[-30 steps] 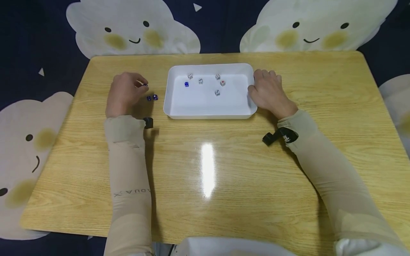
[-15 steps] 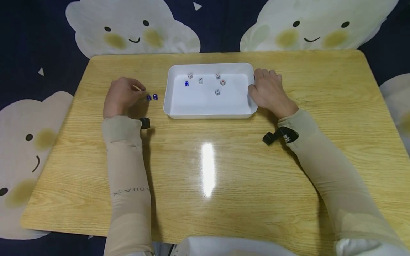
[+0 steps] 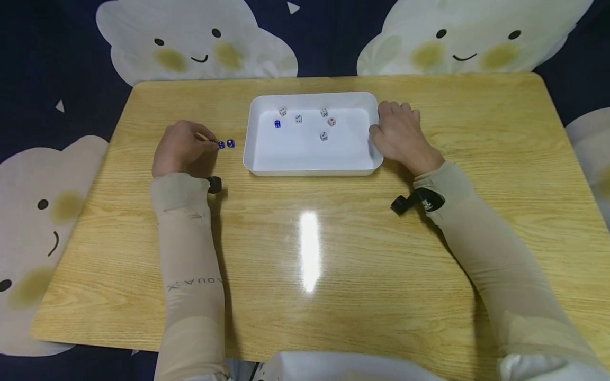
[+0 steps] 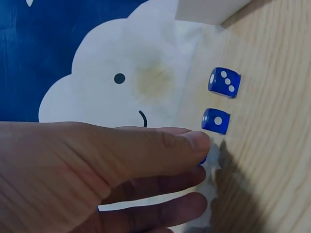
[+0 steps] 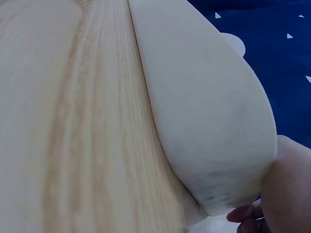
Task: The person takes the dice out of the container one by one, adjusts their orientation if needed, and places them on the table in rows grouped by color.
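My left hand (image 3: 183,145) pinches a blue die (image 4: 203,159) between thumb and fingers; most of that die is hidden behind the thumb. Right beside the fingertips, two more blue dice lie on the table: a nearer die (image 4: 216,121) and a farther die (image 4: 225,82), both with white pips. A white rectangular tray (image 3: 312,159) stands to their right. Inside it are a blue die (image 3: 277,124) and several white dice, among them one white die (image 3: 323,136) toward the middle. At the tray's right end, my right hand (image 3: 402,135) grips the rim, thumb on the near side.
The wooden table (image 3: 381,275) carries the tray near its far edge. Behind it hangs a dark blue cloth with a cloud print (image 3: 200,37). A white surface (image 3: 343,365) shows at the table's near edge.
My left hand, with the die in it, has come nearer and slightly left, down to the level of the two blue dice on the table. The right hand and tray stay put.
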Motion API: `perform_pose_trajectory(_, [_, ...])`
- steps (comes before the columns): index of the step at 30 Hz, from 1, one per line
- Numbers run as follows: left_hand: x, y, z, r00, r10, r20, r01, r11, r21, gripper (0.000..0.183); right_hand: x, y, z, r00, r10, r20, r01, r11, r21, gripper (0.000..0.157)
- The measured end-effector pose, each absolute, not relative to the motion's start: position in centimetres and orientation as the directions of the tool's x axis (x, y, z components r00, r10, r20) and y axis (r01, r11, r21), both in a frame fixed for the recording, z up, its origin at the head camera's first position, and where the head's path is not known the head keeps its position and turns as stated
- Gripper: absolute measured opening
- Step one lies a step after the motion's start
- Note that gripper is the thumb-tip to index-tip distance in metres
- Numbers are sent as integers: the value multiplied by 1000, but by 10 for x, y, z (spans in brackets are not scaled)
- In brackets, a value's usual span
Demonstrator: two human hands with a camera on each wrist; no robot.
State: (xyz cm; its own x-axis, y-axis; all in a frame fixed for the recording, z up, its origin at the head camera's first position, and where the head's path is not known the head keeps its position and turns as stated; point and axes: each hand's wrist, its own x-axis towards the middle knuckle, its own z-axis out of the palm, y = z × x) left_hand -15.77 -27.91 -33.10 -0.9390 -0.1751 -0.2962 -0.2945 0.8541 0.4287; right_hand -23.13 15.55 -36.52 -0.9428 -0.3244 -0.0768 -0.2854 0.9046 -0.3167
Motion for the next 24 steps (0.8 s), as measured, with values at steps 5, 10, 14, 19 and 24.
perform_pose_trajectory(5, [-158,-281,-334,-939,-177,-294,-296,852,432,31,-232,156,-365,-943,-325,-67,-288,902,-323,38])
perform_pose_trajectory(10, [-158,-282,-335,-936,-183,-302,-306,847,435,30,-233,156,-366,-945,-322,-56,-287,900,-330,36])
perform_pose_trajectory(14, [-157,-282,-335,-932,-185,-312,-315,839,443,30,-233,156,-366,-946,-317,-75,-277,904,-325,38])
perform_pose_trajectory(19, [-157,-282,-334,-930,-183,-319,-318,836,447,33,-233,156,-365,-946,-311,-95,-267,909,-319,41])
perform_pose_trajectory(24, [-158,-284,-333,-936,-211,-282,-323,833,450,47,-232,155,-364,-945,-313,-95,-268,909,-320,40])
